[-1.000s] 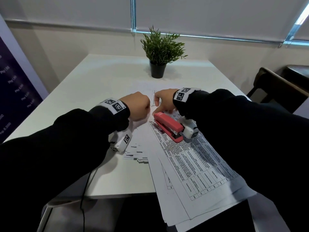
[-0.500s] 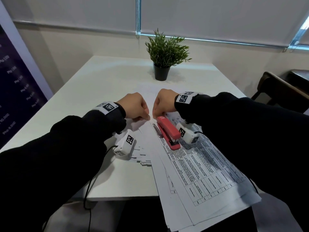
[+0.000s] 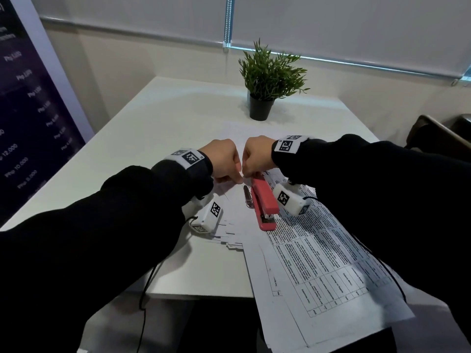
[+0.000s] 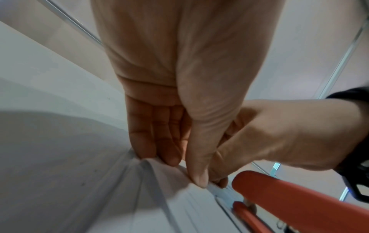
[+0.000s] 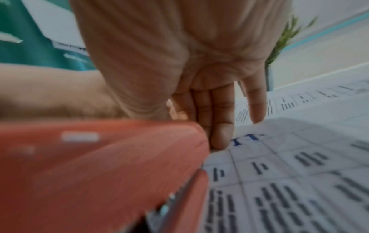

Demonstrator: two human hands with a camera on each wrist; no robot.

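Note:
A red stapler [image 3: 263, 200] lies on a stack of printed sheets [image 3: 318, 263] in mid-table, nose pointing away from me. My left hand [image 3: 235, 178] and right hand [image 3: 248, 175] nearly touch just beyond that nose. In the left wrist view my left hand [image 4: 187, 170] pinches a lifted white sheet [image 4: 159, 176] between thumb and curled fingers. The right hand [image 4: 219, 181] pinches the same edge beside the stapler [image 4: 299, 193]. The right wrist view is blurred: curled fingers [image 5: 215, 134] reach down to the printed sheet [image 5: 279, 157] past the stapler [image 5: 99, 165].
A small silvery metal piece [image 3: 247, 197] lies left of the stapler. Small paper slips [image 3: 229, 238] lie under my left wrist. A potted plant [image 3: 267, 80] stands at the far middle of the white table [image 3: 165, 118]. A chair [image 3: 433, 131] is at right, a dark banner [image 3: 25, 123] at left.
My two hands have come closer together at the stapler's nose and now almost touch. The stapler has turned a little to point more straight away from me.

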